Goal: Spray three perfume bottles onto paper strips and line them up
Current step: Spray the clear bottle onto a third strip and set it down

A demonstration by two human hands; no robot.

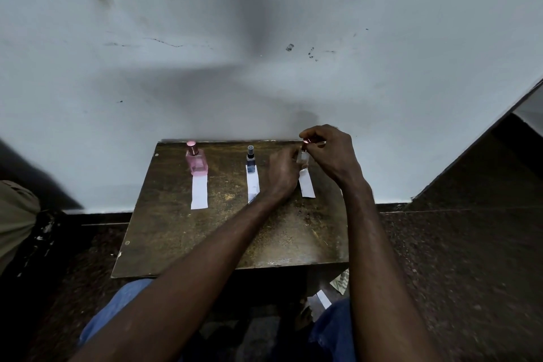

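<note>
**Grip:** right hand (332, 153) is reaching in from above, upper right of ctr, w/ thumb and forefinger pinching the small pinkish cap (305, 141) at the top of the clear bottle (303, 157). Cannot tell whether the cap is sitting on the neck or just off it, as that spot is blurring. Left hand (282, 176) is coming in from the left w/ fingers curling round the bottle's body. Its fingertips are blurring into the glass. The bottle is standing roughly upright between both hands, directly below the right pinch, w/ its base at the far end of the right strip (307, 187).

**Other task items:** pink bottle (196, 161), cap on, is standing on the far end of the left strip (199, 193). Dark blue bottle (250, 162), spray head showing, is standing on the far end of the mid strip (252, 185), just left of the left hand. The left wrist is covering that strip's near right corner. All 3 strips are lying side by side, apart, running toward the bottom of frame.

**Surface:** small brown table (235, 232), worn and scuffed, is butting against a grey-white wall (264, 23) w/ marks and shadow.

**Room:** dark speckled floor (455, 258) is showing on both sides. Paper scraps (323, 299) are lying on the floor, lower right, below the table edge. Blue trousers (117, 303) are showing at bottom, and olive cloth (14, 214) at the left edge.
</note>
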